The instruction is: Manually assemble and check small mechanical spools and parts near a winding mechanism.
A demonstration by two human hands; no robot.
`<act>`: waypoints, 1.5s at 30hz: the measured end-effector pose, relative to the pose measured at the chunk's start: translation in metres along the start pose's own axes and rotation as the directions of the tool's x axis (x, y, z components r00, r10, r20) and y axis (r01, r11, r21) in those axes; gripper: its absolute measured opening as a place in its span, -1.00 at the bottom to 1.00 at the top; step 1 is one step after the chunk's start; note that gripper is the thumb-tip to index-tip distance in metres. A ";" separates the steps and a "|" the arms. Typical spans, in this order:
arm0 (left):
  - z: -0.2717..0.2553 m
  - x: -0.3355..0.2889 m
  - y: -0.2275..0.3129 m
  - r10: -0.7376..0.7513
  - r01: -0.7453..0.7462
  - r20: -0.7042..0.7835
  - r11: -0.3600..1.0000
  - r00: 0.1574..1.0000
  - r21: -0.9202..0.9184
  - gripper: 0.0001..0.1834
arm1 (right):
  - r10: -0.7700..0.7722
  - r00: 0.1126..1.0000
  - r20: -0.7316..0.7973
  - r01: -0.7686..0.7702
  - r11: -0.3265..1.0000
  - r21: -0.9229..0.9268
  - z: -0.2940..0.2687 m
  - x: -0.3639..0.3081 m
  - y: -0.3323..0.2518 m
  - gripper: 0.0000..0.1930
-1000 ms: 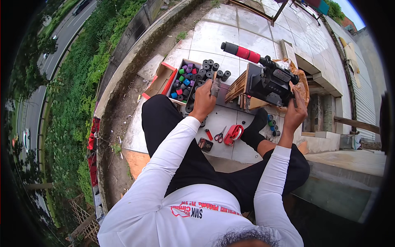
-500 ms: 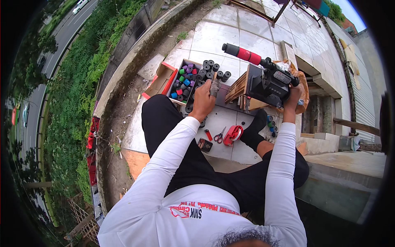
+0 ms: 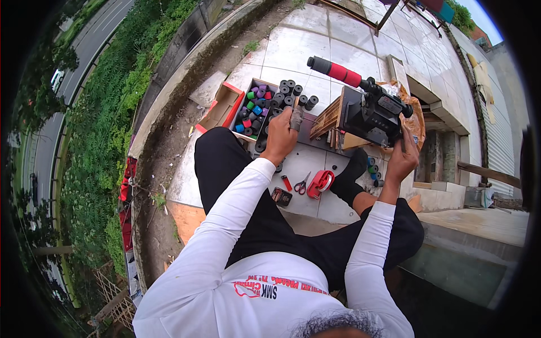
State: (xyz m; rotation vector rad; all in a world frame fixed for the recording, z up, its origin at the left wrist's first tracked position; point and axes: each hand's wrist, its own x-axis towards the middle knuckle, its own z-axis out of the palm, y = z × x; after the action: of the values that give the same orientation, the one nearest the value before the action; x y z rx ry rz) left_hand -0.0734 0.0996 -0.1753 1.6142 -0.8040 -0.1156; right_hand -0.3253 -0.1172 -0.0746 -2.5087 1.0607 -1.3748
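A black machine sits on a slatted wooden stand ahead of me on the right. Its shaft points to the far left and carries a red roll and a black roll. My left hand is raised left of the stand, fingers closed. A grey wrap covers part of one finger; anything pinched there is too small to make out. At the machine's near right side is my right hand, its fingers stretched upward. Whether it touches the casing is unclear.
An open box of coloured spools and several black spools stand left. Nearby lies an orange-edged box. Scissors, a red tape dispenser and a red lighter lie before my foot. A low wall borders the left.
My right hand has come down and nearer to me, off the knob at the machine's right end. The left hand has hardly moved.
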 end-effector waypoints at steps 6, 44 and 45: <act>-0.001 0.000 0.003 0.016 -0.016 0.001 1.000 1.000 -0.001 -0.88 | -0.034 0.998 -0.050 0.035 0.999 0.009 0.010 0.055 0.003 -0.61; 0.001 0.000 0.002 0.015 -0.016 0.018 1.000 1.000 0.015 -0.88 | -0.107 0.989 0.099 0.106 0.994 0.021 0.046 0.083 0.031 -0.62; 0.002 -0.001 0.003 0.008 -0.008 0.022 1.000 1.000 0.008 -0.89 | -0.108 0.989 0.097 0.107 0.994 0.020 0.051 0.079 0.041 -0.62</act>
State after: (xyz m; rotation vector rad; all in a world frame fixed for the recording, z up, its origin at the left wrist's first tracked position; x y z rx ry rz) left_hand -0.0763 0.0985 -0.1733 1.6196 -0.8286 -0.1242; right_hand -0.2793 -0.2087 -0.0648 -2.6280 0.9067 -1.2644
